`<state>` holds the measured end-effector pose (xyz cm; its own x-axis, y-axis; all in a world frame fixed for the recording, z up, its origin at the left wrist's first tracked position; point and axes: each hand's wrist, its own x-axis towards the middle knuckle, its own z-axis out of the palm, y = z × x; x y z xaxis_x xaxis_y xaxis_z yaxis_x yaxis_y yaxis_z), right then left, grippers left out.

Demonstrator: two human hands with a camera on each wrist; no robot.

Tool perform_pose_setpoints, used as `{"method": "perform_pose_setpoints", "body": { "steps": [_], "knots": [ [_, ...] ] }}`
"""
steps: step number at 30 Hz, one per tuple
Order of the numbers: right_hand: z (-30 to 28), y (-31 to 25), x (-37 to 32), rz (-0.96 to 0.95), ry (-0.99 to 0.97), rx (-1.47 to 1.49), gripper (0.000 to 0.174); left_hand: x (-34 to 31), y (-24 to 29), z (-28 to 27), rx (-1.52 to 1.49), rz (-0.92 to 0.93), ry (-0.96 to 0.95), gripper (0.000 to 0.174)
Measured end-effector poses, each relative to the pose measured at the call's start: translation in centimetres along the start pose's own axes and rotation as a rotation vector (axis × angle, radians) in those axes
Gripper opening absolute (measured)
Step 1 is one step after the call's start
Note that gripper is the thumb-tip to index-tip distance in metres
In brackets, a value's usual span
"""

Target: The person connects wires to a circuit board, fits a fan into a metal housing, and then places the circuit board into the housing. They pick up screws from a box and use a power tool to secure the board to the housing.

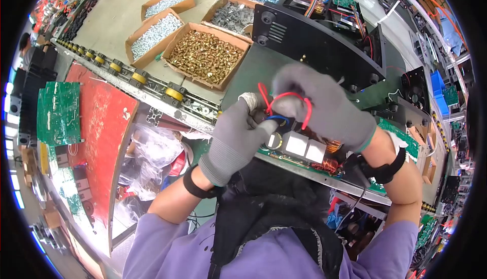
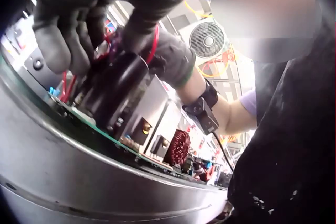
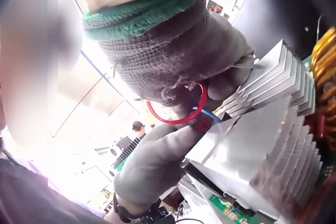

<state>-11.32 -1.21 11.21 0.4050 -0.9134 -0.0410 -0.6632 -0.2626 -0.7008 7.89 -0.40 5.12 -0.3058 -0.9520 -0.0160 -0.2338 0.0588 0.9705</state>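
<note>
Both hands wear grey gloves and meet over a green circuit board (image 1: 276,155). My left hand (image 1: 231,139) curls its fingers and thumb about red and blue wires, beside a black cylindrical capacitor (image 2: 118,85). Close against it, my right hand (image 1: 327,106) bends its fingers at the same wires; its fingertips are partly hidden. A red wire (image 1: 308,112) loops out between the hands, also plain below the right glove in the right wrist view. The blue wire (image 1: 278,118) crosses near the left thumb. Finned silver heat sinks (image 3: 252,155) stand on the board by the right hand.
Cardboard boxes of brass-coloured screws (image 1: 205,55) and silver hardware (image 1: 165,34) stand at the back left. A black chassis (image 1: 317,40) with wired boards lies beyond the hands. A roller rail (image 1: 139,78) edges the bench. Copper coils (image 1: 327,165) sit on the board's right.
</note>
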Motion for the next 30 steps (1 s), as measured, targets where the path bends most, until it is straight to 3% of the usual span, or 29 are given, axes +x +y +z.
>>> {"method": "perform_pose_setpoints", "body": {
  "steps": [2, 3, 4, 6, 7, 8, 10, 12, 14, 16, 17, 19, 20, 22, 23, 26, 28, 29, 30],
  "knots": [
    [-0.7, 0.9, -0.4, -0.130, 0.138, -0.362, 0.074, 0.5, -0.5, -0.8, -0.346, -0.124, -0.170, 0.022],
    [-0.4, 2.9, -1.3, -0.132, 0.036, -0.415, 0.101, 0.8, -0.6, -1.6, -0.414, -0.187, -0.274, 0.016],
    [-0.6, 3.2, -1.6, -0.126, 0.043, -0.411, 0.101, 1.1, -0.7, -2.3, -0.408, -0.188, -0.281, 0.016],
    [-0.9, 3.8, -2.2, -0.039, -0.146, -0.446, 0.097, 1.8, -0.9, -3.8, -0.511, -0.221, -0.623, 0.011],
    [-1.0, 4.4, -2.3, -0.079, -0.149, -0.471, 0.090, 2.4, -0.2, -5.1, -0.490, -0.226, -0.754, 0.008],
    [-1.0, 4.2, -2.4, -0.071, -0.140, -0.465, 0.090, 2.6, -0.3, -5.7, -0.483, -0.231, -0.765, 0.008],
    [-1.3, 3.6, -2.6, -0.083, -0.158, -0.465, 0.082, 2.9, -0.4, -6.4, -0.430, 0.014, -0.724, 0.007],
    [-1.1, 4.0, -2.8, -0.085, -0.138, -0.483, 0.080, 2.1, 1.1, -7.6, -0.640, -0.068, -0.405, 0.010],
    [-0.7, 4.2, -3.0, -0.086, -0.113, -0.488, 0.078, 2.8, 1.4, -8.4, -1.069, -0.339, -0.253, 0.018],
    [-0.7, 4.3, -2.9, -0.100, -0.093, -0.444, 0.076, 3.4, -0.4, -8.4, -1.437, -0.400, -0.212, 0.022],
    [-0.4, 4.5, -2.9, -0.096, -0.089, -0.436, 0.076, 3.6, -0.8, -8.8, -1.430, -0.407, -0.213, 0.022],
    [0.1, 4.8, -2.9, -0.181, 0.007, -0.499, 0.069, 4.5, -1.3, -10.3, -1.366, 0.098, 0.061, 0.040],
    [0.3, 4.5, -3.1, -0.181, 0.009, -0.497, 0.069, 4.7, -1.1, -12.1, -1.431, 0.343, -0.057, 0.056],
    [-0.1, 3.4, -3.4, -0.056, 0.037, -0.515, 0.058, 4.1, -0.2, -14.5, -1.286, 0.430, -0.121, 0.060],
    [0.1, 3.6, -3.3, -0.062, 0.045, -0.519, 0.058, 3.9, 0.0, -14.5, -1.282, 0.440, -0.125, 0.060],
    [0.6, 3.8, -3.6, -0.186, 0.181, -0.520, 0.051, 2.6, -0.4, -13.4, -0.932, 0.222, 0.008, 0.075],
    [-0.1, 2.6, -3.6, -0.170, 0.152, -0.592, 0.045, 1.8, -1.4, -11.9, -0.852, 0.138, -0.018, 0.074],
    [-1.5, 0.5, -4.0, -0.098, 0.080, -0.486, 0.038, 1.4, -1.5, -10.5, -0.835, 0.110, 0.001, 0.068],
    [-2.0, 0.2, -4.7, -0.207, 0.240, -0.456, 0.039, 1.0, -1.5, -8.9, -0.825, 0.087, 0.023, 0.064]
  ]
}}
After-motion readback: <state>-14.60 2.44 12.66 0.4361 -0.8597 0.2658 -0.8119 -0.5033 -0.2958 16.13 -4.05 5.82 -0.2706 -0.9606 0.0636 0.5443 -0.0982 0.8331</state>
